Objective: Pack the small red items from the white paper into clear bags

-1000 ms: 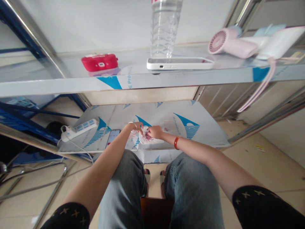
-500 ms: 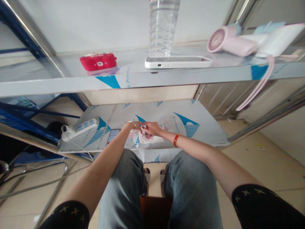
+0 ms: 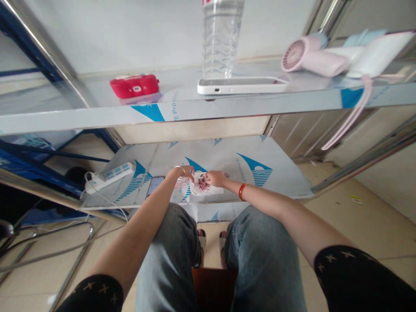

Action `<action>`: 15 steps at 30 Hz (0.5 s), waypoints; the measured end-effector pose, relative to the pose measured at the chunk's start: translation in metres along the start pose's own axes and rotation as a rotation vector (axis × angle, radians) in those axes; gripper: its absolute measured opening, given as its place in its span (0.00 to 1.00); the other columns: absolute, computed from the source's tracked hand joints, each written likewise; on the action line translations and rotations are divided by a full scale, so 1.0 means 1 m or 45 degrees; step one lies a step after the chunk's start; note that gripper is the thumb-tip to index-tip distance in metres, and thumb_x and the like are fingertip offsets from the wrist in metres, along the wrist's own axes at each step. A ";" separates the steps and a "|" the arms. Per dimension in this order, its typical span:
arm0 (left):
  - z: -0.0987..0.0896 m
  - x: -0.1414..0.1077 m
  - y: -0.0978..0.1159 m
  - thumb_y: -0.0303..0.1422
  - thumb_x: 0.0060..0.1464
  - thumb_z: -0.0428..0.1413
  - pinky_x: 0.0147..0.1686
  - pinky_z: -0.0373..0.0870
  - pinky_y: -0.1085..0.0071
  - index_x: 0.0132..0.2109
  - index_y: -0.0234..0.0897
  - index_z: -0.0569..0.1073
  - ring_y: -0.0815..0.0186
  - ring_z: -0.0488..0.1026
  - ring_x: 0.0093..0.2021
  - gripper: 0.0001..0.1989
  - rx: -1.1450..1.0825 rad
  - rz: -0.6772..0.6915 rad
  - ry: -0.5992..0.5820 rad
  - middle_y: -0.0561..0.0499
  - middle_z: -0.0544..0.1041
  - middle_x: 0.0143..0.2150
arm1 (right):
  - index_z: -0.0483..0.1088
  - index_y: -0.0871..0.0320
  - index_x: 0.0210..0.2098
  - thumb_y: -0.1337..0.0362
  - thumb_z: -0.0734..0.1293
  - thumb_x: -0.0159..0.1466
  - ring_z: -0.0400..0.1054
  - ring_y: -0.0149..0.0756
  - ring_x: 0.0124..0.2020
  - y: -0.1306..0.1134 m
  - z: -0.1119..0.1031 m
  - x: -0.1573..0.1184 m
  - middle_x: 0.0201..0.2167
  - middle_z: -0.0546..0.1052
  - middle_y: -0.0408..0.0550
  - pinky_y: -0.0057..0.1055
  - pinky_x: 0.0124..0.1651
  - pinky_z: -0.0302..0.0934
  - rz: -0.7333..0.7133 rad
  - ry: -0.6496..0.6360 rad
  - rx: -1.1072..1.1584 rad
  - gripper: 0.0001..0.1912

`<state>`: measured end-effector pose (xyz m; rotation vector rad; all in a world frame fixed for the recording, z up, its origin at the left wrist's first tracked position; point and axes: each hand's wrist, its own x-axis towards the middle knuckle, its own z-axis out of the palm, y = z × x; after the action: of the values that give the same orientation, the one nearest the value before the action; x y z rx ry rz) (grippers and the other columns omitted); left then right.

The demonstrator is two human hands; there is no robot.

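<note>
A small clear plastic bag (image 3: 204,185) holding dark red beads lies on the lower metal shelf (image 3: 279,177) in front of my knees. My left hand (image 3: 187,171) pinches the bag's left edge. My right hand (image 3: 215,177), with a red bracelet at the wrist, grips its right side. Both hands meet over the bag. What the fingertips do inside it is too small to tell.
A dark phone (image 3: 154,185) and a white power strip (image 3: 108,176) lie left of the bag. On the upper shelf (image 3: 97,117) stand a water bottle (image 3: 221,39), a white phone (image 3: 242,86), a red case (image 3: 134,85) and a pink hand fan (image 3: 313,56).
My right hand reached left over the bag toward my left hand, then drew back to the bag's right side. The left hand stayed in place.
</note>
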<state>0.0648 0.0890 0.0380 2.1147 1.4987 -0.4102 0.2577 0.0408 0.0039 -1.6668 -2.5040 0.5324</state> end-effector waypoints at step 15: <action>0.001 -0.001 0.000 0.33 0.34 0.62 0.41 0.69 0.70 0.51 0.33 0.68 0.57 0.72 0.42 0.32 -0.081 0.039 0.004 0.47 0.76 0.43 | 0.73 0.57 0.27 0.65 0.68 0.55 0.68 0.39 0.34 0.000 0.022 -0.001 0.31 0.77 0.53 0.30 0.35 0.56 -0.055 -0.005 0.027 0.03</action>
<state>0.0646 0.0877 0.0379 2.0867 1.4600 -0.3436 0.2523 0.0347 -0.0166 -1.6024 -2.5210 0.5564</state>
